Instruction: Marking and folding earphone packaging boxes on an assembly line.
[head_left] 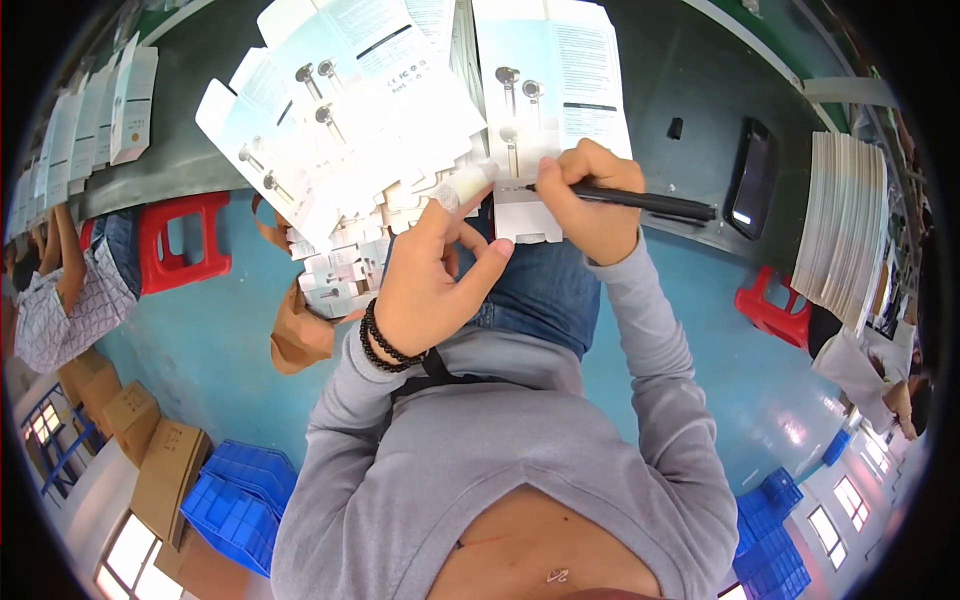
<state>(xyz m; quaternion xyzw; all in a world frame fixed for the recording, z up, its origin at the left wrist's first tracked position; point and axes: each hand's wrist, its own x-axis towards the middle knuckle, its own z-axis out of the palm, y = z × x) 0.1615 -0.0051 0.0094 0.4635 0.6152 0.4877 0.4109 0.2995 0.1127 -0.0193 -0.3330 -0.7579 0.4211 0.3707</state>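
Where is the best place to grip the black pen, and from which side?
Probably the bare rear half of the pen, from above: it lies nearly flat, sticking out right of the right hand, which covers the front near the tip.

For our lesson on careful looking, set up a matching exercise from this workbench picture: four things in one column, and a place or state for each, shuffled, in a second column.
Things:
1. black pen
2. black phone
3. red stool
4. bead bracelet

Places or states:
A. lying flat on the dark table, right of the hands
B. around the left wrist
C. held in the right hand, tip on a flat carton
D. standing on the blue floor, at the left

Pairs: 1-C, 2-A, 3-D, 4-B
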